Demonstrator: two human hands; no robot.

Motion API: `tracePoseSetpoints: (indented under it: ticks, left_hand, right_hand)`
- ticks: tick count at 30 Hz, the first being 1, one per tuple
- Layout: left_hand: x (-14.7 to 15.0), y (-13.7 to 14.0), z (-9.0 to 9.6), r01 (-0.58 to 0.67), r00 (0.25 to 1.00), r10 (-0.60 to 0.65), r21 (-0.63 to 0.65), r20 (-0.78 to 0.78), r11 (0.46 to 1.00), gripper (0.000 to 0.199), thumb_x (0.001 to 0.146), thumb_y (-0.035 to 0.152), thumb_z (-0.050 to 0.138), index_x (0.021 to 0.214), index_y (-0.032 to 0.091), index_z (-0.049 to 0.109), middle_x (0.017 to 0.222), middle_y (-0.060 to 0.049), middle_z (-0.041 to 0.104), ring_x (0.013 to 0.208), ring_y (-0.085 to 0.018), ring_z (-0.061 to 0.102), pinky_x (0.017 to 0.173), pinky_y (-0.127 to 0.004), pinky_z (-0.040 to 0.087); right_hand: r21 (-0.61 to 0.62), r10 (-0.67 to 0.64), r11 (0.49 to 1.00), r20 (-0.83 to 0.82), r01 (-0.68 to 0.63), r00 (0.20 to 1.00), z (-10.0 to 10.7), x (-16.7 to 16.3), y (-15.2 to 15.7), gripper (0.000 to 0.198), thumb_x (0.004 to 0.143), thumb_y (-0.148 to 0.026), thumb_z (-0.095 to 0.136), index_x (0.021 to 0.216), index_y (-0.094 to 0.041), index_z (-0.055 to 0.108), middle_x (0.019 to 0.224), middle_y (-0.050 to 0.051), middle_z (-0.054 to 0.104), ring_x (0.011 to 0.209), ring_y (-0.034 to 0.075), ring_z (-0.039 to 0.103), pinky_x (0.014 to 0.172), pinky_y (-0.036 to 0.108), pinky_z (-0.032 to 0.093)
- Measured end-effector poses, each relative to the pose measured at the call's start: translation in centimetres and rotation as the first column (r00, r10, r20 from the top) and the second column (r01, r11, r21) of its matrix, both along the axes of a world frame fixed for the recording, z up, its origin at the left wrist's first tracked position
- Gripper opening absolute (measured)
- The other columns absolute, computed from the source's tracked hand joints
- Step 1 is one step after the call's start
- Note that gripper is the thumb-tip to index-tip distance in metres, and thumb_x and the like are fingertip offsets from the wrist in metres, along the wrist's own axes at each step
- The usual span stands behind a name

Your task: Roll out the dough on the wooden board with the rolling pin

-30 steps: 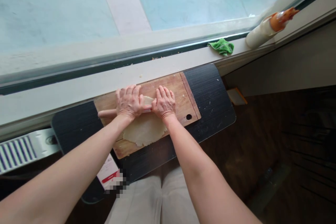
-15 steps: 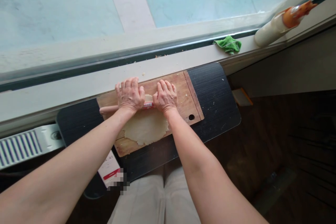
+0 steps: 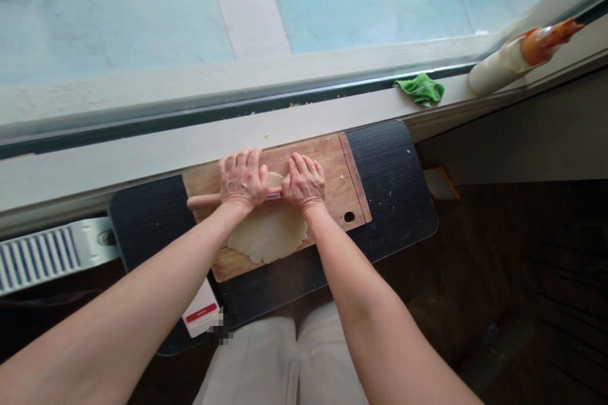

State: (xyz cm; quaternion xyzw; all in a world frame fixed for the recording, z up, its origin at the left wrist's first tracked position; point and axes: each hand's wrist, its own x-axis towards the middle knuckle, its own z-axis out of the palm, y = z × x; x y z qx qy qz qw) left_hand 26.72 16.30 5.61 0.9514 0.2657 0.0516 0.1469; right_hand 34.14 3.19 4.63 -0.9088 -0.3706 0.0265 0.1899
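Note:
A wooden rolling pin [image 3: 203, 202] lies across a flat sheet of pale dough [image 3: 267, 234], whose edge is ragged. My left hand [image 3: 242, 177] is curled over the pin left of its middle. Close beside it, my right hand [image 3: 304, 181] grips the pin's right part, thumb toward the left hand. Between the thumbs a strip of the pin with a red and white label shows. Under the dough is a wooden cutting board [image 3: 354, 171] with a round hole near its right corner. Both hands hide much of the pin and the dough's far part.
The board rests on a black tabletop [image 3: 394, 171] against a white windowsill [image 3: 142, 158]. A green cloth [image 3: 422, 89] and a pale bottle-like container with an orange top [image 3: 503, 66] are on the sill. A white radiator [image 3: 57, 253] stands at left, and a white and red box [image 3: 200, 309] is below the board.
The pin has turned under my hands, so its label now faces more toward me and looks narrower. The whole view has shifted slightly; both hands stay on the pin.

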Motion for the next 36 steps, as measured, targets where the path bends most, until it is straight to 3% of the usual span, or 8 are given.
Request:
tracePoseSetpoints:
  ticks: [4,12,21,30,36]
  left_hand:
    - [0.9,0.6,0.0,-0.022,1.0,0.022,-0.03,0.005,0.999,0.052,0.09,0.036,0.032,0.137,0.017,0.045,0.137,-0.013,0.049,0.128,-0.032,0.04,0.109,-0.052,0.018]
    - [-2.9,-2.6,1.0,0.019,1.0,-0.019,-0.02,0.002,1.0,0.05,0.085,0.034,0.04,0.134,0.023,0.048,0.14,-0.01,0.047,0.129,-0.033,0.038,0.109,-0.051,0.018]
    - [0.6,0.1,0.2,-0.07,0.997,0.071,-0.071,0.014,0.995,0.051,0.088,0.035,0.034,0.134,0.019,0.047,0.138,-0.013,0.048,0.129,-0.032,0.037,0.111,-0.053,0.015]
    - [-3.1,-3.3,0.9,-0.039,0.999,0.039,-0.022,-0.007,0.999,0.054,0.086,0.04,0.04,0.135,0.02,0.047,0.143,-0.012,0.043,0.132,-0.033,0.035,0.113,-0.053,0.015]
    - [0.1,-0.4,0.2,-0.068,0.998,0.068,-0.032,-0.007,0.997,0.053,0.085,0.039,0.039,0.133,0.019,0.048,0.141,-0.013,0.046,0.131,-0.033,0.036,0.112,-0.054,0.014]
  right_hand:
    - [-0.023,-0.001,1.0,-0.01,0.001,1.0,0.3,1.0,0.8,0.048,0.088,-0.026,0.041,0.131,-0.011,0.051,0.143,0.011,0.046,0.133,0.027,0.036,0.114,0.044,0.023]
    - [-0.012,0.046,0.999,-0.011,-0.046,0.999,0.0,-2.8,-2.7,0.045,0.091,-0.031,0.039,0.131,-0.014,0.053,0.142,0.009,0.048,0.131,0.024,0.041,0.114,0.042,0.025]
    - [0.001,0.112,0.994,0.005,-0.112,0.994,-0.3,1.1,0.4,0.049,0.088,-0.026,0.041,0.133,-0.011,0.05,0.145,0.01,0.044,0.135,0.026,0.036,0.113,0.043,0.026]
    - [-0.01,0.126,0.992,0.033,-0.125,0.992,-0.5,-2.9,-3.2,0.046,0.093,-0.034,0.039,0.133,-0.013,0.051,0.143,0.011,0.047,0.136,0.024,0.037,0.115,0.042,0.024]
    - [-0.008,0.158,0.987,0.014,-0.158,0.987,-0.3,0.4,-0.2,0.046,0.092,-0.028,0.038,0.132,-0.012,0.051,0.144,0.01,0.046,0.134,0.024,0.038,0.113,0.041,0.028]
